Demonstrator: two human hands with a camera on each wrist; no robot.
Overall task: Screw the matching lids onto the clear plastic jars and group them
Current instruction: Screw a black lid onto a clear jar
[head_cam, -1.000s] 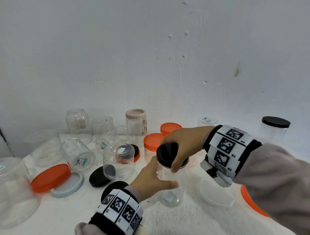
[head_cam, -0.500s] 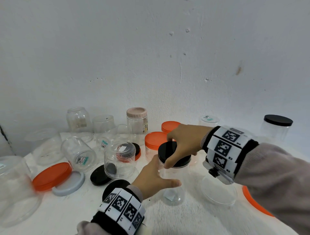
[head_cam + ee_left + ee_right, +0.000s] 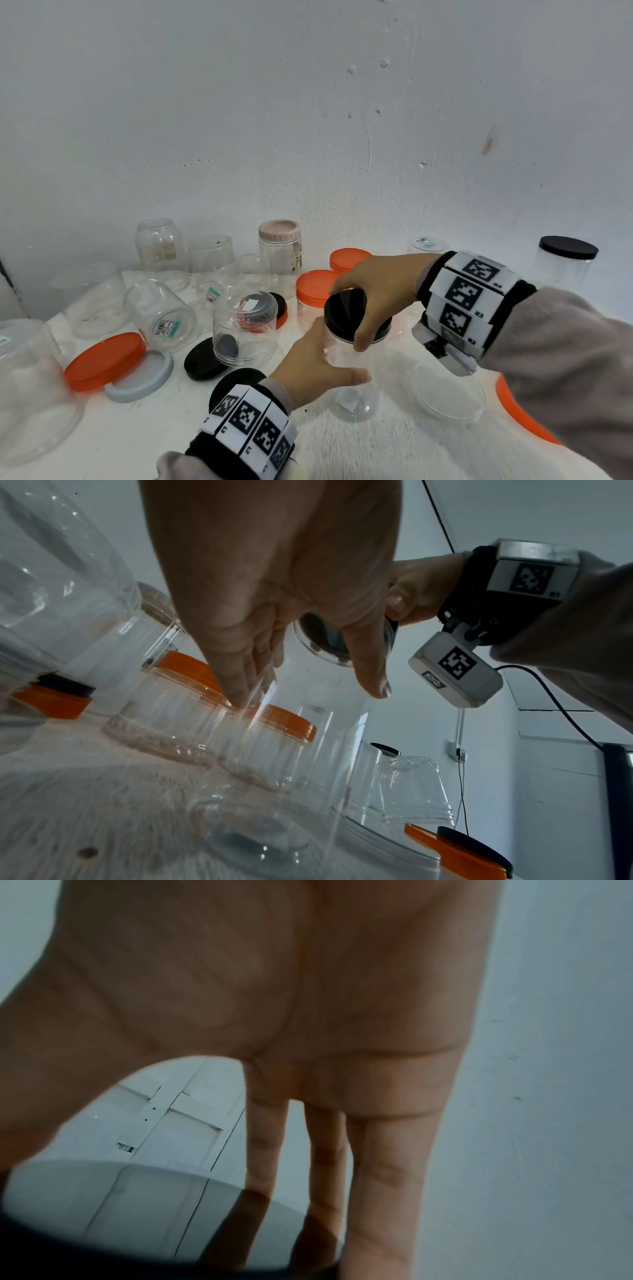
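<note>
Head view: a clear plastic jar (image 3: 356, 380) is seen standing upright on the white counter (image 3: 376, 452), near its front and between the two wrists. The jar body is gripped by the left hand (image 3: 315, 373), with the thumb across the near side and the fingers curled round the far side. A black lid (image 3: 346, 313) sits on the jar mouth and is grasped from above by the right hand (image 3: 376, 291), the thumb on the near rim and the fingers curved over the far rim.

In the left wrist view, the left hand's fingers (image 3: 246, 669) are shown pressed against the clear wall, and the underside of the lid is visible through the jar. In the right wrist view, the right hand's fingers (image 3: 387, 1177) are shown reaching down over the dark lid edge (image 3: 103, 1264).

Just behind the held jar, two jars with orange lids (image 3: 317, 286) are standing. A jar with a pink lid (image 3: 279, 230) is placed further back by the wall, and a jar with a black lid (image 3: 568, 247) stands well apart at the right. To the left, open clear jars (image 3: 245, 329), some upright and some tilted, a loose orange lid (image 3: 104, 359), a pale grey lid (image 3: 140, 377) and loose black lids (image 3: 202, 358) are scattered. A clear lid (image 3: 448, 394) lies just to the right of the held jar.
</note>
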